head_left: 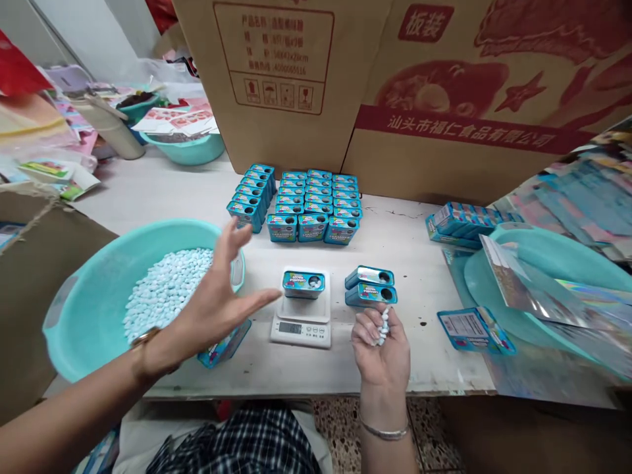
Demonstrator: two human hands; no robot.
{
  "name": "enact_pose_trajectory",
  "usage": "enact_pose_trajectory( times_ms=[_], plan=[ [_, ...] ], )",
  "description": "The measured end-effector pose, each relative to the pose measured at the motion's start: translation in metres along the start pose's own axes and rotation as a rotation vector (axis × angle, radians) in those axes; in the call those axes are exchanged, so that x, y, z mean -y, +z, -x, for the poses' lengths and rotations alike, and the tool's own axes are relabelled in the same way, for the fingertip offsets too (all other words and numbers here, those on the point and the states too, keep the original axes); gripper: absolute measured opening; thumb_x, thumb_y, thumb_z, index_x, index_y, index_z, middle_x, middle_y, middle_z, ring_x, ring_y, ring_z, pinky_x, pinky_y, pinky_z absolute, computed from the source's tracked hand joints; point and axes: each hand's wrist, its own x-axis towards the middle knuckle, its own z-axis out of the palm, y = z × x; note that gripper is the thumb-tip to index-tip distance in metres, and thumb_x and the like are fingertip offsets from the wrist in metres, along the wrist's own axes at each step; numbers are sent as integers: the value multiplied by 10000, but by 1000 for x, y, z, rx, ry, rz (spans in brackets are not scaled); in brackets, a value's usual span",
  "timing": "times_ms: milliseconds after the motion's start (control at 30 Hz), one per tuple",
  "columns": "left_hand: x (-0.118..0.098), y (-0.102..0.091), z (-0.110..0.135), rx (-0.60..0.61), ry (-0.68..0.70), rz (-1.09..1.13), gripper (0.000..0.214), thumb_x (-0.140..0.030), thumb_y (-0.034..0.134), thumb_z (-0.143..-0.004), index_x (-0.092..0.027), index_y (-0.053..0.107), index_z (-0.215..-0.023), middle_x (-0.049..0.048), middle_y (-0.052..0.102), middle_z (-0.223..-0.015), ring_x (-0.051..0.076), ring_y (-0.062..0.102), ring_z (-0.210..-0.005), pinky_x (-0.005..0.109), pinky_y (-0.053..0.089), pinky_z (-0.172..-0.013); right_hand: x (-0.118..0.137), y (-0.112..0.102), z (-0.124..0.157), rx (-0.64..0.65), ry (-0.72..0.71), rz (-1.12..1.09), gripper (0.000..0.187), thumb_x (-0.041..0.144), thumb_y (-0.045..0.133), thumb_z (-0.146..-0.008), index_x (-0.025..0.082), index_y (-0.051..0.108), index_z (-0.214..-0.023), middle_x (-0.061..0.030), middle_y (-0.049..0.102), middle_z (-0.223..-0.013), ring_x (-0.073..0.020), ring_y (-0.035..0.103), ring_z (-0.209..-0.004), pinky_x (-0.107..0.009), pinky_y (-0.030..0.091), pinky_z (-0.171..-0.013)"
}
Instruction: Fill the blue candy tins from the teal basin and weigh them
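My left hand (217, 289) hovers between the candy basin and the scale, thumb and fingers spread, with nothing in it. Several small pale candies (383, 327) lie in my right hand (380, 345), whose fingers curl round them, palm up. On the white digital scale (301, 334) stands a small blue candy box (303, 283) with white candies showing through the round hole in its top. Two more blue boxes (370, 294) with dark holes stand just beyond my right hand. Pale blue candies (170, 283) heap inside the turquoise basin (89, 296) at left, partly hidden by my left arm.
Rows of blue boxes (306, 207) stand before large cartons (296, 131) at the back. Flat blue packs (469, 224) and a second turquoise basin (543, 263) with shiny sheets occupy the right. Another blue box (224, 345) lies by the left basin. A bottle (111, 125) stands at back left.
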Motion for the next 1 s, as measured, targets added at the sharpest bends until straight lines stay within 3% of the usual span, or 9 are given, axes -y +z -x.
enact_pose_trajectory(
  times_ms=[67, 167, 333, 533, 733, 833, 933, 1000],
  plan=[
    [-3, -21, 8, -94, -30, 55, 966, -434, 750, -770, -290, 163, -1523, 105, 432, -1492, 297, 420, -1377, 527, 335, -1161, 0, -3, 1, 3, -3, 37, 46, 190, 555, -886, 177, 550, -842, 83, 420, -588, -45, 388, -426, -139, 309, -363],
    [1, -36, 22, -104, -187, 157, 775, -419, 723, -796, -302, 339, -1460, 65, 568, -1363, 289, 515, -1297, 514, 397, -1130, -3, -4, 1, -4, -5, 74, 85, 213, 545, -911, 181, 542, -833, 93, 405, -569, -39, 366, -394, -138, 276, -336],
    [18, -31, 42, -43, -366, 234, 632, -415, 736, -784, -309, 493, -1358, 43, 634, -1288, 284, 547, -1262, 490, 399, -1132, -11, 6, 0, -6, -25, 142, 107, 253, 532, -937, 182, 545, -857, 105, 394, -557, -34, 337, -360, -151, 276, -320],
    [29, -23, 53, 58, -386, 344, 586, -406, 723, -805, -295, 516, -1342, 54, 669, -1224, 261, 596, -1192, 456, 440, -1092, -19, 25, -1, 13, -70, 177, 119, 285, 560, -937, 187, 549, -871, 103, 389, -568, -32, 343, -374, -148, 290, -332],
    [33, -18, 51, 134, -325, 232, 576, -427, 680, -840, -302, 484, -1367, 61, 646, -1256, 255, 583, -1199, 471, 431, -1085, -27, 38, -3, 50, -61, 176, 127, 288, 556, -943, 187, 556, -867, 105, 381, -562, -35, 334, -378, -151, 281, -330],
    [31, -7, 39, 152, -166, 72, 596, -408, 652, -862, -282, 430, -1401, 77, 587, -1340, 252, 535, -1253, 473, 410, -1100, -31, 49, -7, 56, -95, 171, 134, 286, 561, -935, 179, 569, -855, 103, 383, -552, -35, 336, -381, -147, 281, -325],
    [30, 12, 19, 199, 28, -115, 700, -338, 661, -847, -217, 335, -1455, 126, 473, -1454, 270, 442, -1342, 475, 368, -1132, -35, 60, -13, -20, -138, 151, 135, 272, 581, -911, 170, 574, -821, 79, 463, -586, -36, 445, -451, -131, 408, -407],
    [32, 28, 5, 261, 81, -215, 809, -304, 722, -780, -153, 309, -1460, 177, 438, -1475, 313, 420, -1357, 490, 369, -1126, -38, 63, -15, -117, -157, 133, 123, 254, 585, -898, 167, 580, -810, 50, 550, -649, -53, 553, -561, -177, 541, -560]
  ],
)
